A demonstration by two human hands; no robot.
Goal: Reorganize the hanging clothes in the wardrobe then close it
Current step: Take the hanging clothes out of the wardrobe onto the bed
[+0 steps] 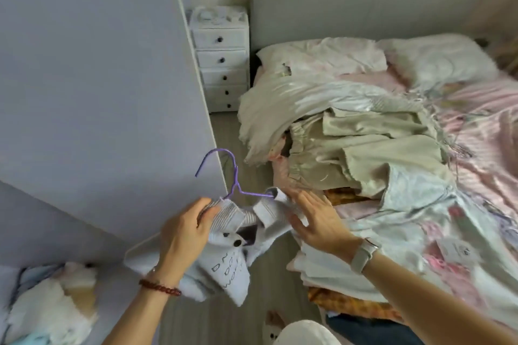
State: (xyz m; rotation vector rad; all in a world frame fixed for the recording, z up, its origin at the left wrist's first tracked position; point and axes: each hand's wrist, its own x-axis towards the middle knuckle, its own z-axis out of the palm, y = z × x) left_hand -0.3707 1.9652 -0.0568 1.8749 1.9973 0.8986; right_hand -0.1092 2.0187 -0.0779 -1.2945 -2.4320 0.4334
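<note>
Here, from largest to smallest: the wardrobe door [98,78] stands open at left, beside the bed [476,162] heaped with clothes. Held in mid-air between them, the pale knit cardigan [224,255] on its purple wire hanger [235,176] looks soft, limp and light; judged best gripped at the hanger's neck or shoulder, since the knit may slide off. The left hand [182,235] pinches the ribbed collar, wrist bent; the right hand [319,218] hovers flat, fingers spread, just beside the other shoulder.
</note>
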